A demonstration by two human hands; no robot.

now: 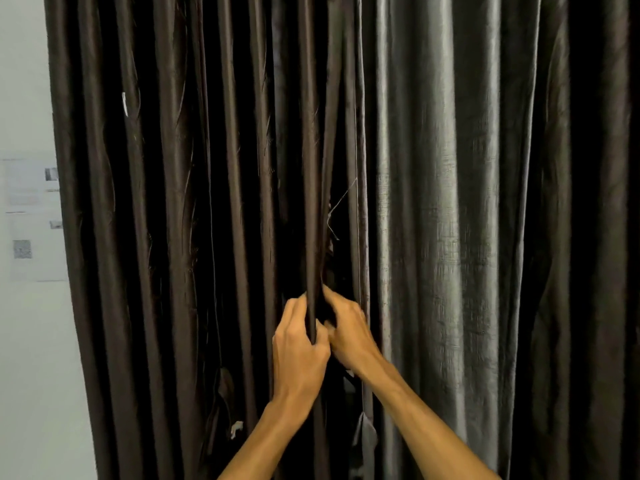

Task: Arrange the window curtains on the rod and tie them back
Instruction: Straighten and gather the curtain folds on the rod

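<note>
Two long curtains hang side by side and fill the view. The left curtain (166, 202) is dark brown and glossy, in narrow pleats. The right curtain (450, 202) is grey-green with wider folds. Their edges meet near the middle. My left hand (299, 351) grips the inner edge fold of the brown curtain, fingers curled round it. My right hand (348, 332) reaches in beside it and holds the same edge fold from the right, its fingertips hidden behind the fabric. The rod is out of view above.
A white wall (24, 81) shows at the left, with printed paper sheets (33, 220) stuck on it. A loose thread (341, 199) dangles at the gap between the curtains. A small white tag (236, 428) hangs low on the brown curtain.
</note>
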